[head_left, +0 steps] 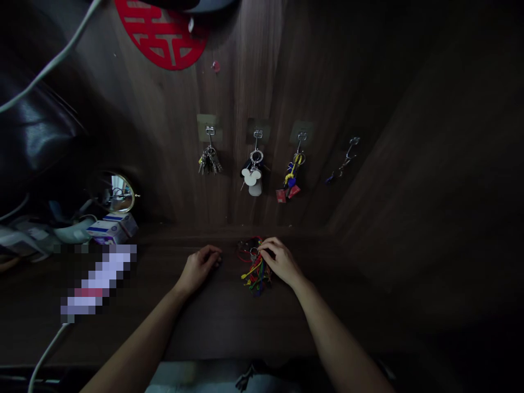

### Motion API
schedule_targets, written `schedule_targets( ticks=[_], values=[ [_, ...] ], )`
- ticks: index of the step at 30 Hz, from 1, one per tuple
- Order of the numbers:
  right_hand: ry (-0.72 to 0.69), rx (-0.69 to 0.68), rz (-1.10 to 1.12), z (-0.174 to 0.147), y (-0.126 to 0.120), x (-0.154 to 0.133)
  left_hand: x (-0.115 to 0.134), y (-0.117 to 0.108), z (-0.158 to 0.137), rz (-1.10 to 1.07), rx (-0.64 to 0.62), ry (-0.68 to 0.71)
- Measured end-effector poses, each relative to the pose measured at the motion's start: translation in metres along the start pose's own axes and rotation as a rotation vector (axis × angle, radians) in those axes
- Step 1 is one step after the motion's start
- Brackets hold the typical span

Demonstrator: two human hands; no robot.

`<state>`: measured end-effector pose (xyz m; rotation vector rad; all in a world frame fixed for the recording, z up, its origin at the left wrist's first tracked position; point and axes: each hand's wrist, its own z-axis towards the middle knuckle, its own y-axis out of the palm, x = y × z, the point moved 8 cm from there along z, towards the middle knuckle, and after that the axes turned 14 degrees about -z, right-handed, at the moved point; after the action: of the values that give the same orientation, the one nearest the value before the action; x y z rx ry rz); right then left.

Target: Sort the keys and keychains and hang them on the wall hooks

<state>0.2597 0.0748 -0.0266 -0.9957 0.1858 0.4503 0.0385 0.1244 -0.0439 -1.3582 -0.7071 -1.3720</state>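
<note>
A bunch of keys with colourful cords point(257, 275), in red, yellow, green and blue, lies on the dark wooden shelf point(229, 327). My right hand point(280, 261) pinches it near its metal ring, between thumb and forefinger. To the left of the bunch, my left hand point(201, 266) rests on the shelf with its fingers curled in. It is apart from the keys, and nothing shows in it. Dark pieces and a thin red loop lie at the top of the bunch, partly hard to make out in the dim light.
On the back panel, hooks carry a key bunch point(210, 161), keys with a white mouse-ear tag point(251, 177), keys with yellow and blue cord point(291, 177) and a small chain point(343, 166). At left stand a round mirror point(120, 193), small boxes point(112, 228) and a white cable point(47, 344).
</note>
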Motion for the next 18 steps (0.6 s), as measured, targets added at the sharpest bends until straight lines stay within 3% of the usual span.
schedule_targets(
  ticks=[6, 11, 18],
  values=[
    [-0.023, -0.030, 0.117, 0.000, -0.002, -0.007, 0.014, 0.015, 0.003, 0.183, -0.044, 0.102],
    [-0.031, -0.075, 0.153, 0.000, -0.002, -0.010, 0.033, 0.057, 0.016, 0.348, -0.201, 0.210],
    [-0.061, -0.070, 0.133, -0.002, -0.008, -0.013, 0.040, 0.093, 0.041, 0.719, -0.086, 0.116]
  ],
)
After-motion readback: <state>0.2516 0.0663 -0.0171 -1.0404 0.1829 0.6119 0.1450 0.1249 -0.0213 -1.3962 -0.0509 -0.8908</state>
